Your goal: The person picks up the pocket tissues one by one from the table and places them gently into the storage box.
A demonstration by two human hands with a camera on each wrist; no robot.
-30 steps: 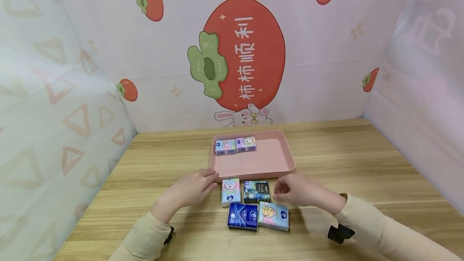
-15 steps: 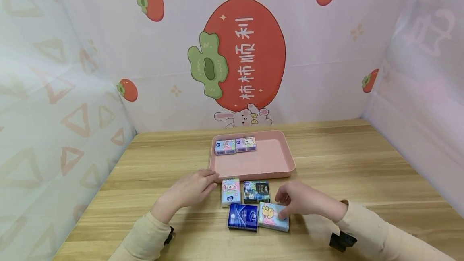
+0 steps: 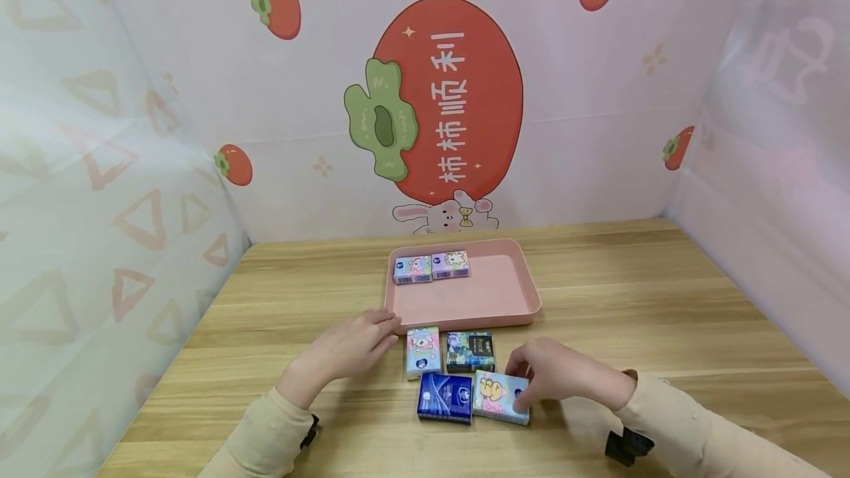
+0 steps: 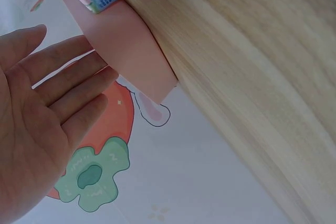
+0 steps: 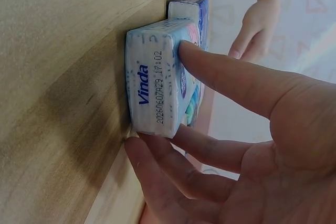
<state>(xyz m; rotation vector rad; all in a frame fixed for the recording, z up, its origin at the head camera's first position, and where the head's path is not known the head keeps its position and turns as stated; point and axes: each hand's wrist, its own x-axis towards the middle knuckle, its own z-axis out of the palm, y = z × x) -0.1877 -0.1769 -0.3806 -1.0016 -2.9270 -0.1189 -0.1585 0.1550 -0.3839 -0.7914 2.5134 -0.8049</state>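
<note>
My right hand [image 3: 556,372] pinches a light blue tissue pack [image 3: 494,392] with a yellow cartoon figure, which lies on the table. In the right wrist view, the thumb presses on the upper face of this Vinda pack [image 5: 151,80] and the other fingers curl at its side. My left hand [image 3: 350,345] rests its straight fingertips against the near left corner of the pink tray [image 3: 478,308]; the left wrist view shows its palm. Beside the held pack lie a dark blue tissue pack [image 3: 445,397], a dark floral one [image 3: 470,351] and a pale cartoon one [image 3: 423,352].
Inside the tray, two small cartoon tissue packs, one blue [image 3: 413,268] and one purple [image 3: 450,263], sit side by side at the back left. A wooden table [image 3: 319,279] carries everything. Printed cloth walls [image 3: 564,153] stand behind it and along both sides.
My right hand has moved from beside the dark floral pack toward me, and its thumb and fingers have come onto the yellow-figure tissue pack. The left hand stays put.
</note>
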